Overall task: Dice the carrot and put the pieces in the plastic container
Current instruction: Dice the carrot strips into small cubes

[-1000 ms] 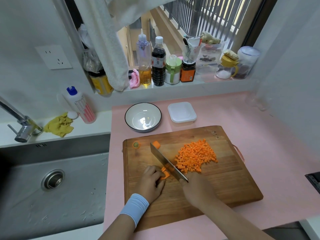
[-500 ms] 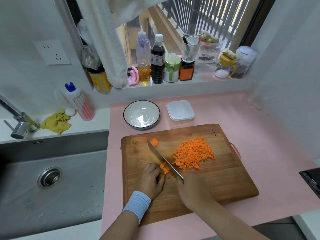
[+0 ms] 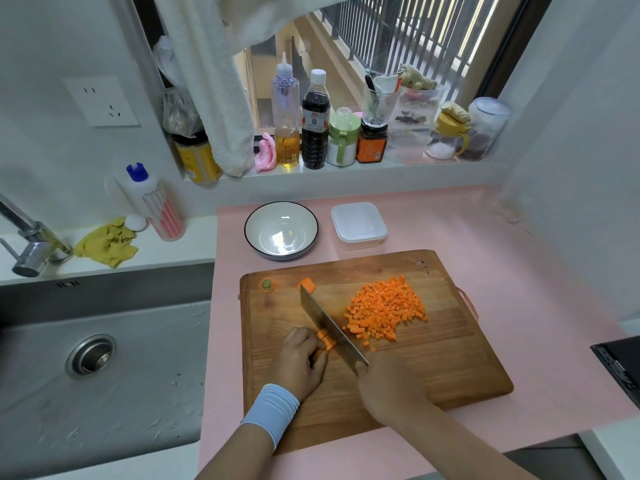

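Observation:
On the wooden cutting board (image 3: 433, 368) lies a heap of diced carrot (image 3: 384, 313). My left hand (image 3: 301, 362) holds a short bundle of carrot strips (image 3: 325, 340) with curled fingers. My right hand (image 3: 391, 386) grips the handle of a cleaver (image 3: 329, 327), whose blade stands on the board right against the strips. A carrot chunk (image 3: 307, 284) and a carrot end slice (image 3: 267, 285) lie at the board's far left. The clear plastic container (image 3: 358, 225) stands beyond the board, lid on.
A white bowl (image 3: 281, 230) sits left of the container on the pink counter (image 3: 519, 271). The steel sink (image 3: 97, 358) lies to the left, with a tap (image 3: 27, 244), yellow cloth (image 3: 107, 242) and detergent bottle (image 3: 152, 199). Bottles and jars line the window sill (image 3: 346, 168).
The cleaver has kept cutting along the strips, which are shorter now. My left hand has crept slightly back. The view shifted a little.

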`<state>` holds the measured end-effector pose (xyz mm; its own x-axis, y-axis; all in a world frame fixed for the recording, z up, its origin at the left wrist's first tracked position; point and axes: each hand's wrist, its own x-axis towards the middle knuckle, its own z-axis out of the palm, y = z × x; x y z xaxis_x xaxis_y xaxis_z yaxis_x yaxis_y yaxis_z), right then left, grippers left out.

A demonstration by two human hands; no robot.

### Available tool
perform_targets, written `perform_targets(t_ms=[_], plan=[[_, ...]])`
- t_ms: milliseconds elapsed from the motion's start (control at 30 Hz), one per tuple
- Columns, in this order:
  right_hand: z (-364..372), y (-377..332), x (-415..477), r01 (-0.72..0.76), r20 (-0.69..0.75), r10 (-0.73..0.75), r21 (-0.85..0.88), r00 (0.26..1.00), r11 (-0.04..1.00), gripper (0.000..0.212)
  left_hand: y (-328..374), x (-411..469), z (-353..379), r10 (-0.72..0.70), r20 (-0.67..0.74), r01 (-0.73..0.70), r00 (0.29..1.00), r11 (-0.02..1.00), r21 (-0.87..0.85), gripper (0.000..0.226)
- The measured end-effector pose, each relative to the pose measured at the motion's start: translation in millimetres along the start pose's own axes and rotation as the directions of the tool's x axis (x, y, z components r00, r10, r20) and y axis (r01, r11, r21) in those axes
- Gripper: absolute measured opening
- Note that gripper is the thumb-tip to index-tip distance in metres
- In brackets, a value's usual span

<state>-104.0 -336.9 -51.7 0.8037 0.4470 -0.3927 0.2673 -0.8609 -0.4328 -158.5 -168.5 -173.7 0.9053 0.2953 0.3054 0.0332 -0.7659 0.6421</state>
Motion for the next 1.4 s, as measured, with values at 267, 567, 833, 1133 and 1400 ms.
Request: perform_targets(t_ms=[267, 567, 833, 1133, 1400], plan=[[1, -11, 15, -0.034, 0.071, 0.033, 0.005, 0.997, 0.999, 0.025, -2, -1, 1, -0.002, -0.006, 0.002, 1.000, 1.000, -0.009, 0.004], [2, -13, 15, -0.010, 0.041, 0.010, 0.013, 0.999, 1.000, 0.025, 0, -2, 1, 0.005, -0.017, -0.005, 1.000, 1.000, 0.007, 0.005], [6, -5, 0, -0.023, -0.029, 0.020, -0.094, 0.999, 0.995, 0.029, -2, -2, 2, -0.007, -0.004, 0.007, 1.000, 0.999, 0.035, 0.016], [4, -4, -9, 0.008, -0.043, -0.016, -0.165, 0.999, 0.986, 0.032, 0, -1, 1, -0.014, -0.007, 0.014, 1.000, 1.000, -0.005, 0.010], [4, -13, -4, -0.007, -0.007, 0.006, -0.148, 1.000, 0.989, 0.031, -2, -1, 1, -0.017, 0.002, 0.017, 1.000, 1.000, -0.012, 0.008]])
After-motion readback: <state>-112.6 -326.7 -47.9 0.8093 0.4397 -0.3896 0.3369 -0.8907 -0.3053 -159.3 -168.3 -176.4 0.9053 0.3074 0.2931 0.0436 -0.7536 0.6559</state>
